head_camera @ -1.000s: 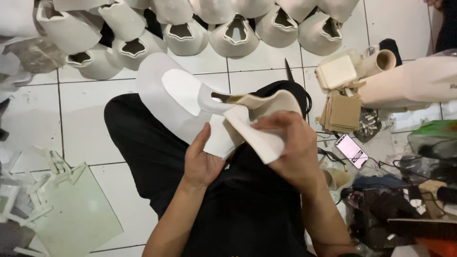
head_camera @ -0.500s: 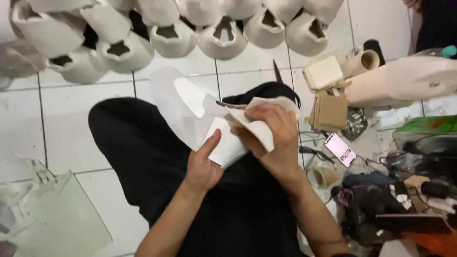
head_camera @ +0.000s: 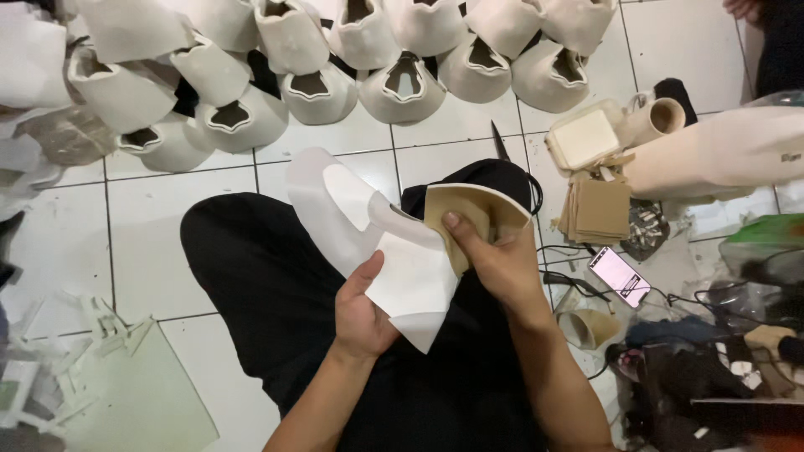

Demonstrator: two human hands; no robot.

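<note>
Person sits on white tiled floor (head_camera: 151, 218), legs in black. Left hand (head_camera: 362, 311) fingers closed on near end of a white curved shoe-upper piece (head_camera: 368, 243), held over the lap. Right hand (head_camera: 496, 261) fingers pinch its tan lining flap (head_camera: 471, 209). Row of white shoe uppers (head_camera: 335, 59) far; tan cut pieces stack (head_camera: 600, 209) and phone (head_camera: 620, 276) right.

Bright, even overhead light, soft shadows; edges perhaps slightly blurred and distorted.
</note>
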